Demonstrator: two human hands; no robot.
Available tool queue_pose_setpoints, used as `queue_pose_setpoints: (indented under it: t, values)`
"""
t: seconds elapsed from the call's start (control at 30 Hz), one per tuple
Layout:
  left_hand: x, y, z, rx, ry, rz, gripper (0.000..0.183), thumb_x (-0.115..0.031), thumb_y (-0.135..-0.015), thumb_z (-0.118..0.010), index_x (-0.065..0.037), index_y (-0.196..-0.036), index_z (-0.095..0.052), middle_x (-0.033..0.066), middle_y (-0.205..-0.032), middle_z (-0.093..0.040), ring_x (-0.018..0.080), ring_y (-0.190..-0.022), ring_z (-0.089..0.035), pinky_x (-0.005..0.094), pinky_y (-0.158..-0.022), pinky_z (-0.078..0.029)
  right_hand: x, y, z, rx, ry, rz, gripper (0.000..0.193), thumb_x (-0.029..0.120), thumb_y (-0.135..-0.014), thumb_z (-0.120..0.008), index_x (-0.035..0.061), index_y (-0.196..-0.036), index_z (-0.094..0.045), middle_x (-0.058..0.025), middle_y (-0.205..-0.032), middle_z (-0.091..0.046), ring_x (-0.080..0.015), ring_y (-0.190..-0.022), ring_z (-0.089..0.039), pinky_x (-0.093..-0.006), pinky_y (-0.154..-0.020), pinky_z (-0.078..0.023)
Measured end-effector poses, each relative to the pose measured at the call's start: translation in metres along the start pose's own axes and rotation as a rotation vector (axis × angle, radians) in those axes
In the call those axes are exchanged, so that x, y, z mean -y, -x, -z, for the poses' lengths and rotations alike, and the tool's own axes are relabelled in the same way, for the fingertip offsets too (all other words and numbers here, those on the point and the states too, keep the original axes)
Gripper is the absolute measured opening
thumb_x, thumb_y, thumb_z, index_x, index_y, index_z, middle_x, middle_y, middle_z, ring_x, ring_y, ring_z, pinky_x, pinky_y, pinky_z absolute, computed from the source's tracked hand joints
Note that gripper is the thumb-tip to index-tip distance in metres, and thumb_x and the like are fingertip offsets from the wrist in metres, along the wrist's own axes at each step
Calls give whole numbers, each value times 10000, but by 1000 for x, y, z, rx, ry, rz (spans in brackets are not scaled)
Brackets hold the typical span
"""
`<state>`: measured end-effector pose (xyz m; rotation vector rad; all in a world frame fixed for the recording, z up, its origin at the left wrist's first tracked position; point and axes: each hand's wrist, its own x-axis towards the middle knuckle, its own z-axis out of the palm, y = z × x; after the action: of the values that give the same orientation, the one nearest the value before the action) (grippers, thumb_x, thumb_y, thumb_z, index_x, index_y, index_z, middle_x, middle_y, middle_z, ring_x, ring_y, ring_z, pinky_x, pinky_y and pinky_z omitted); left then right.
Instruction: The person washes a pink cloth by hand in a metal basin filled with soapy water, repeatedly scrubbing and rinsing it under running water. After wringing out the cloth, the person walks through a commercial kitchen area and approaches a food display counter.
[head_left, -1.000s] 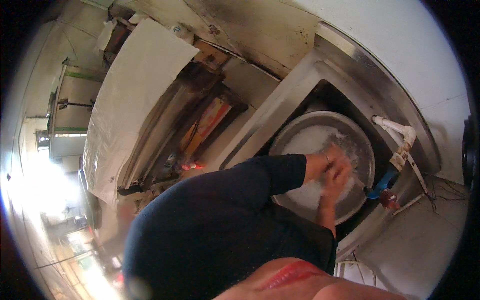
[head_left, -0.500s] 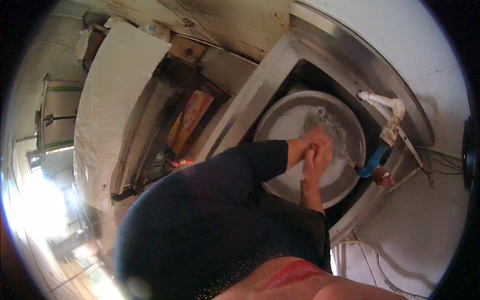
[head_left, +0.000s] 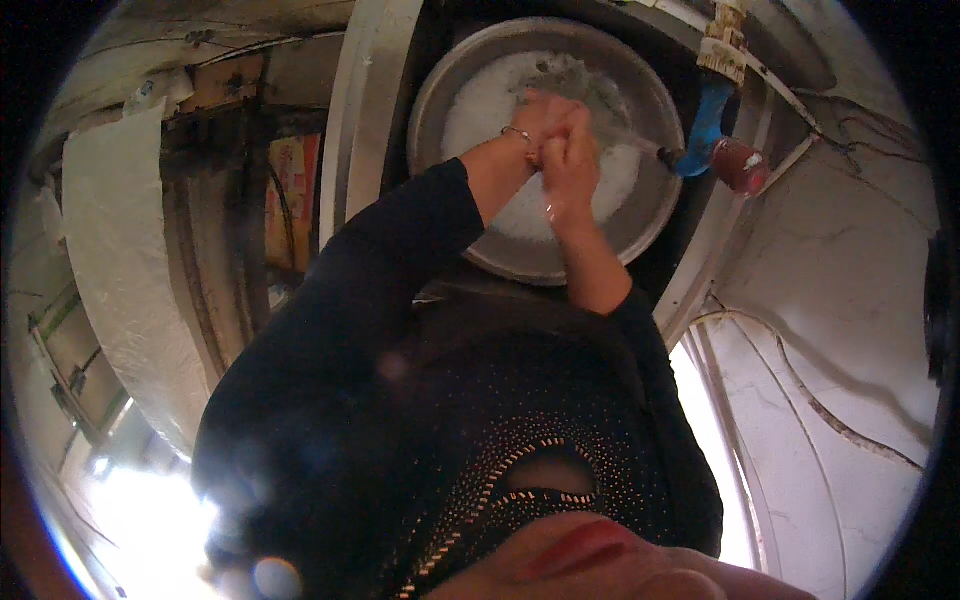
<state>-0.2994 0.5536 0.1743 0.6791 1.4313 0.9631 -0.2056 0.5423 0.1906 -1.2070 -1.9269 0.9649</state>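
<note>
My left hand (head_left: pixel 543 112), with a bracelet at its wrist, reaches over a round metal basin (head_left: pixel 645 225) of white, foamy water (head_left: pixel 478 128). My right hand (head_left: pixel 572 165) lies against it, fingers closed round its side near the wrist. The left fingers are blurred and partly hidden by splashing water, so whether they hold anything cannot be made out. From the blue tap (head_left: pixel 706 125) with a red handle (head_left: pixel 738 167), a stream runs leftward onto the hands. Wet skin shines on my right wrist.
The basin stands inside a metal sink, whose pale rim (head_left: pixel 362 110) runs along its left. White pipe fittings (head_left: pixel 724 50) feed the tap. At the left hangs a whitish sheet (head_left: pixel 125 255) beside dark shelving with a red and yellow box (head_left: pixel 290 200). A hose (head_left: pixel 815 405) hangs along the right wall.
My view has turned and shifted, so the basin and tap appear higher and more upright. Both hands stay together over the basin under the running water, the right still against the left.
</note>
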Motion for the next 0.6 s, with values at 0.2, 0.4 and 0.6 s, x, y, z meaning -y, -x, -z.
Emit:
queue_pose_setpoints:
  t: [0.2,0.4,0.6]
  values:
    - [-11,5,-12,5,635,451,299,-350,-942,-572,-96,-1099,-582,52,-986,-642,204,-930,-616,352,-769,-528,-39,-54,30,161,-375,-553,283,304,-920,-465,56,-1054,-489,-134,-1023,-600,-274,-932,-600,-406,-766,-471]
    - [11,-10,-1,-191,747,334,292,-348,-927,-580,-99,-1080,-592,59,-955,-635,203,-865,-611,361,-698,-512,1,6,0,108,-275,-301,293,298,-903,-497,109,-1125,-519,-145,-1058,-617,-319,-951,-607,-452,-784,-478]
    - [9,-1,-2,197,637,485,259,-291,-919,-582,-58,-1031,-599,70,-929,-640,196,-810,-614,357,-668,-498,-54,-32,22,15,-252,-386,349,259,-916,-533,51,-1197,-532,-59,-994,-609,-176,-911,-569,-288,-801,-460]
